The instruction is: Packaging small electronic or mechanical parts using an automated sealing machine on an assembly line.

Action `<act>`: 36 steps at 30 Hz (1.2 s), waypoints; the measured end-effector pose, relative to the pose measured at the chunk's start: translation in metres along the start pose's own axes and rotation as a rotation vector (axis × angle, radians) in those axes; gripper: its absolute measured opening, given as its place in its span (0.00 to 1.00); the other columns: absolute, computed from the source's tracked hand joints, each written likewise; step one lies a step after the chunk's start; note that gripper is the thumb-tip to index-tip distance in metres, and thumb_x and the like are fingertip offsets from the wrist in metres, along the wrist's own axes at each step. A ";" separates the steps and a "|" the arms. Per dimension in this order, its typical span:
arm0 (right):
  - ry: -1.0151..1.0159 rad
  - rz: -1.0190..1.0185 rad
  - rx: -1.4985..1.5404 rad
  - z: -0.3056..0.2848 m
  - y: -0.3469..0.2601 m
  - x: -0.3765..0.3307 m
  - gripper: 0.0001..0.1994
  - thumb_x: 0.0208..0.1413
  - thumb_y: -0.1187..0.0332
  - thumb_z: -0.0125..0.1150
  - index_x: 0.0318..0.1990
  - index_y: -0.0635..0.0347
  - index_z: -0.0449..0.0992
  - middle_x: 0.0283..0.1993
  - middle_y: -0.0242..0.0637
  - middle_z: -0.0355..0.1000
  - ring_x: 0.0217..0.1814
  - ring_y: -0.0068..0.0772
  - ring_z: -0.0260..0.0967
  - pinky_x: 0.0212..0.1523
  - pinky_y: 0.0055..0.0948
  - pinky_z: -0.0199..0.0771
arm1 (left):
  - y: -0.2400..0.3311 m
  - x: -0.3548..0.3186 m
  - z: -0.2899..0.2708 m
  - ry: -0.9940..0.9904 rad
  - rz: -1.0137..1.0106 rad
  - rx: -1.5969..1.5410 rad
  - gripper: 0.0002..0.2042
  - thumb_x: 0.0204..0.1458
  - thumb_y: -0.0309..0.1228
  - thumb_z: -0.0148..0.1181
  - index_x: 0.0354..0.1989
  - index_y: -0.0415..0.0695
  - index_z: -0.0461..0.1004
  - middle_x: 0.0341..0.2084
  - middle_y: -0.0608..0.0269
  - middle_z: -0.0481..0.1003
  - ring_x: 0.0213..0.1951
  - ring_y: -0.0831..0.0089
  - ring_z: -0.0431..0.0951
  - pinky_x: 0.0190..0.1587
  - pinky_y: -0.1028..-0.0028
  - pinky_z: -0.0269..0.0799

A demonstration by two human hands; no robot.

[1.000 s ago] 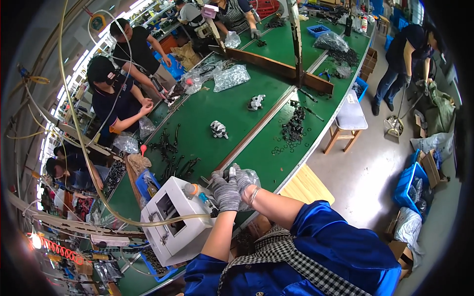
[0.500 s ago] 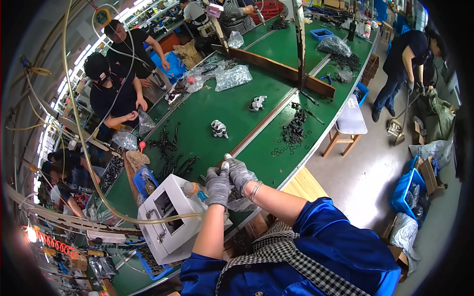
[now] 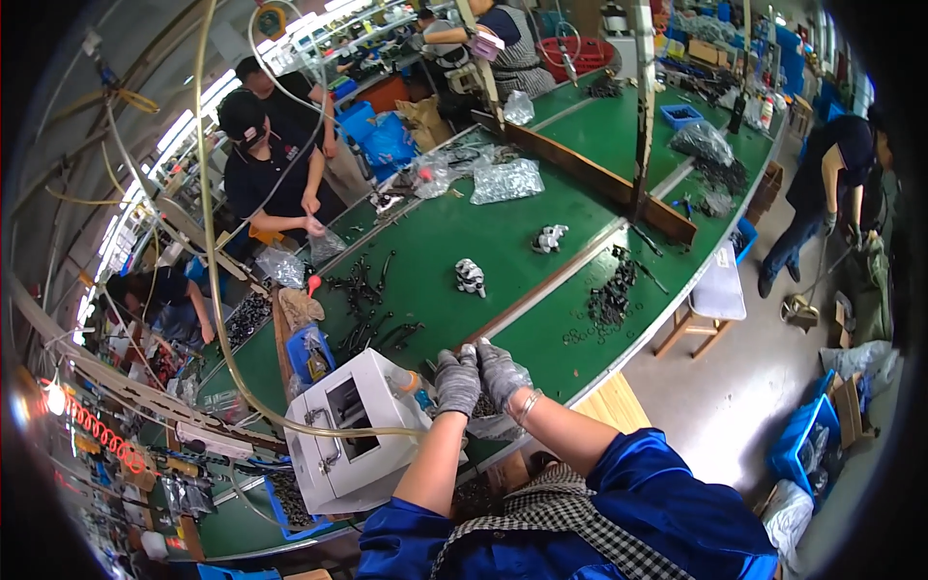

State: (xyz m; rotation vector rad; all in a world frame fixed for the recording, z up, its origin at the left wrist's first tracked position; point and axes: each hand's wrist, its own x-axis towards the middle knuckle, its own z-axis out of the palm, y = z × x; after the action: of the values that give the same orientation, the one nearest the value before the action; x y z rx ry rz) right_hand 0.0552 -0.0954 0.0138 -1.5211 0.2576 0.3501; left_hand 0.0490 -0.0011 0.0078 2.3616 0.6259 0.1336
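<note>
My left hand (image 3: 456, 383) and my right hand (image 3: 502, 377), both in grey gloves, are side by side above the near edge of the green table (image 3: 406, 254). Their fingers are curled closed, tips nearly meeting; anything between them is too hidden to make out. A clear plastic bag (image 3: 493, 426) with small dark parts lies just below the hands. Left of them stands a pale grey box-shaped machine (image 3: 372, 460) with a dark window and a hose. Beyond the hands sit two small white-and-dark lumps (image 3: 470, 277), their kind unclear.
Black lever-like parts (image 3: 363, 287) lie to the left, and a pile of small black parts with rings (image 3: 613, 290) to the right. A wooden divider (image 3: 580, 180) crosses the table. A stool (image 3: 713, 287) stands at right. Co-workers (image 3: 256, 169) are at the left and a person (image 3: 822, 184) at far right.
The whole view has shifted, so the table and machine appear farther right and lower. My gloved hands stay close together, with the fingertips slightly more apart.
</note>
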 end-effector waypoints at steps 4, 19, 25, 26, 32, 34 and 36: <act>-0.055 0.013 -0.007 -0.001 0.006 -0.002 0.26 0.63 0.48 0.43 0.48 0.66 0.73 0.39 0.42 0.74 0.39 0.37 0.68 0.43 0.31 0.69 | 0.008 -0.011 -0.001 0.003 -0.004 0.050 0.23 0.57 0.49 0.48 0.42 0.36 0.65 0.36 0.36 0.74 0.43 0.42 0.73 0.43 0.53 0.68; -0.039 -0.611 0.097 0.043 0.099 0.065 0.19 0.65 0.54 0.44 0.38 0.62 0.73 0.31 0.39 0.72 0.31 0.33 0.65 0.32 0.32 0.68 | -0.011 0.001 -0.003 0.036 0.027 -0.002 0.23 0.57 0.47 0.47 0.45 0.35 0.64 0.39 0.37 0.73 0.43 0.42 0.74 0.44 0.53 0.69; -0.066 -0.391 0.070 0.053 0.110 0.075 0.16 0.63 0.57 0.41 0.43 0.59 0.69 0.41 0.44 0.70 0.40 0.41 0.66 0.42 0.35 0.68 | -0.005 -0.003 -0.004 0.035 -0.016 -0.044 0.23 0.57 0.47 0.49 0.43 0.35 0.65 0.38 0.37 0.73 0.42 0.42 0.73 0.44 0.53 0.69; 0.037 -0.478 0.168 0.058 0.114 0.078 0.17 0.64 0.55 0.41 0.37 0.59 0.71 0.34 0.40 0.72 0.33 0.36 0.65 0.37 0.34 0.68 | -0.002 -0.004 -0.004 0.026 -0.007 -0.037 0.23 0.57 0.47 0.48 0.43 0.35 0.65 0.38 0.36 0.73 0.42 0.42 0.73 0.44 0.53 0.68; -0.107 0.359 1.015 0.057 0.073 0.056 0.21 0.65 0.52 0.40 0.30 0.58 0.73 0.29 0.38 0.74 0.27 0.35 0.68 0.33 0.35 0.71 | -0.011 -0.005 -0.001 0.055 -0.007 -0.008 0.23 0.57 0.46 0.49 0.44 0.34 0.65 0.38 0.36 0.73 0.42 0.40 0.73 0.45 0.52 0.68; -0.146 0.392 1.028 0.052 0.074 0.055 0.21 0.64 0.52 0.40 0.30 0.58 0.73 0.29 0.39 0.75 0.27 0.37 0.69 0.33 0.37 0.72 | 0.000 -0.014 -0.008 0.066 -0.018 -0.018 0.23 0.57 0.46 0.49 0.44 0.34 0.65 0.38 0.35 0.73 0.42 0.40 0.72 0.44 0.52 0.68; -0.166 0.407 1.035 0.051 0.074 0.054 0.21 0.64 0.52 0.40 0.30 0.57 0.74 0.30 0.40 0.75 0.28 0.38 0.70 0.34 0.38 0.73 | 0.003 -0.017 -0.010 0.072 -0.020 -0.023 0.23 0.57 0.46 0.49 0.43 0.34 0.65 0.38 0.35 0.73 0.42 0.40 0.72 0.44 0.52 0.68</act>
State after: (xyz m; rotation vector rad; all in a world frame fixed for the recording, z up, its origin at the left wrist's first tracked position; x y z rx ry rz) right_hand 0.0745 -0.0404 -0.0728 -0.4098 0.5193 0.5476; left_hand 0.0326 -0.0054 0.0182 2.3358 0.6787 0.2168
